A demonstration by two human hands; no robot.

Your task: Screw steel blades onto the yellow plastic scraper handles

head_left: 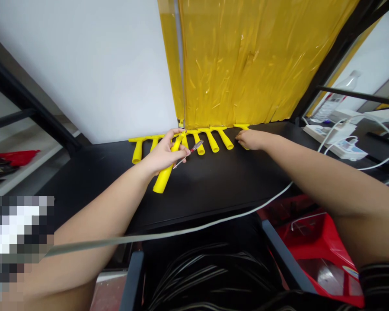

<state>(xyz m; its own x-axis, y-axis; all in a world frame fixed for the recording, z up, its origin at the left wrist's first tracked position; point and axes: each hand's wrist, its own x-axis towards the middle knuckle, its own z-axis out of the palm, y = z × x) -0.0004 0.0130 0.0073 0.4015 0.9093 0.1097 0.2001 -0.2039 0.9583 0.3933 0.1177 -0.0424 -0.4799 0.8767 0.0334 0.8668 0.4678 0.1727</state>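
My left hand (pixel 164 154) is closed around a yellow T-shaped plastic handle (pixel 164 178), its hollow round end slanting down towards me. The same fingers also hold a small screwdriver (pixel 196 147) with a clear and red grip, its thin shaft pointing down to the left. My right hand (pixel 253 139) has its fingers curled on another yellow T-shaped handle (pixel 241 126) at the right end of a row; my fingers partly hide that piece. Between and beside my hands, several like yellow handles (pixel 226 139) lie side by side along the back of the black table (pixel 210 181).
Behind the row stand a white panel (pixel 100 65) and a yellow film-covered panel (pixel 246 60). A white cable (pixel 194 227) crosses in front of the table. Power strips (pixel 340 140) and a plastic bottle (pixel 335 97) stand right; a red bin (pixel 324 250) sits below.
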